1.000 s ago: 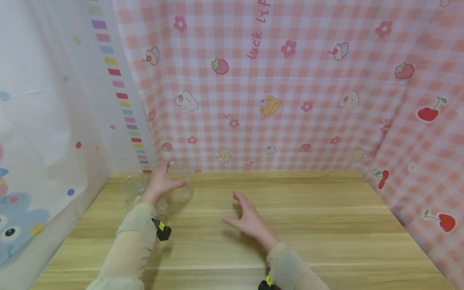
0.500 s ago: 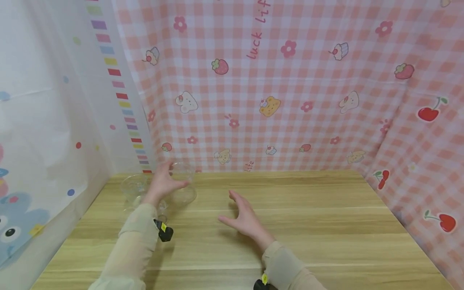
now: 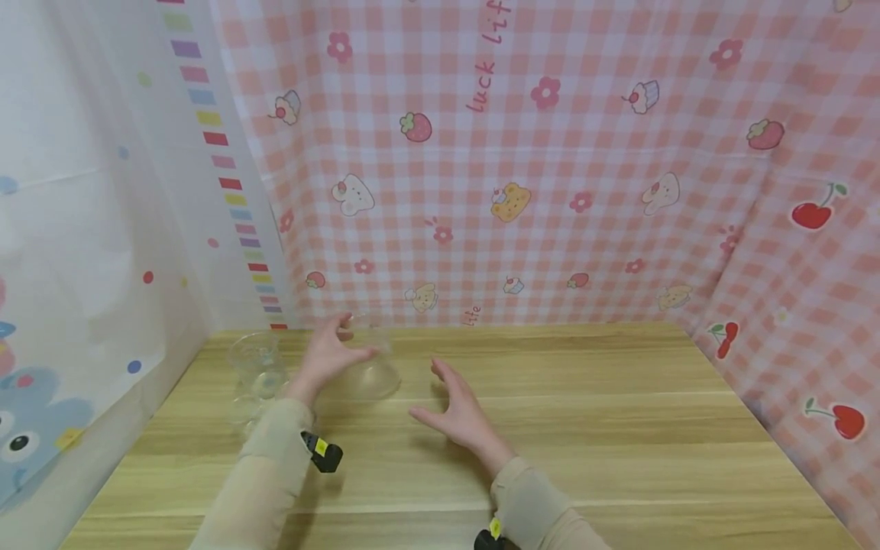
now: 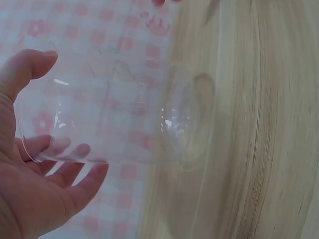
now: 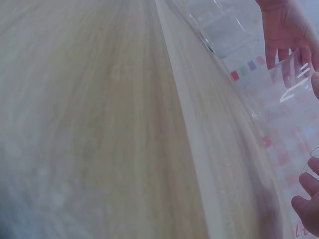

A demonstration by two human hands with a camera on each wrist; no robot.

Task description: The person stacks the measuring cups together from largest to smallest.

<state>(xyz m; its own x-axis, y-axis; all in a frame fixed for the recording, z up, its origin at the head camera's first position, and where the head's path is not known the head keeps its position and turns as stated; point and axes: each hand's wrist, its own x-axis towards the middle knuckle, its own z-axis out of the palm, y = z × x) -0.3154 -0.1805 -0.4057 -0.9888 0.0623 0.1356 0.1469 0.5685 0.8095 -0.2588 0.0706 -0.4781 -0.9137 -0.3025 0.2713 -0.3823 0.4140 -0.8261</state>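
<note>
My left hand [image 3: 330, 357] grips a clear, see-through cylindrical container [image 3: 373, 376] near its upper end, at the back left of the table. In the left wrist view, the thumb [image 4: 35, 64] lies on one side of the container [image 4: 109, 109] and the curled fingers [image 4: 84, 184] on the other. My right hand [image 3: 464, 409] is held over the table to the right of it, thumb and fingers spread apart, with nothing between them. Its fingertips [image 5: 310, 184] show at the right edge of the right wrist view, below the left hand [image 5: 289, 30] and the container [image 5: 291, 99].
More clear vessels [image 3: 253, 355] stand at the table's left back, partly behind the left forearm. The wooden table [image 3: 584, 428] reaches back to a pink checked cloth [image 3: 550, 229]. A white patterned cloth [image 3: 89, 229] hangs on the left.
My left hand has carried the clear container to the right and slightly nearer, away from the other vessels. My right hand has shifted a little to the left, staying spread.
</note>
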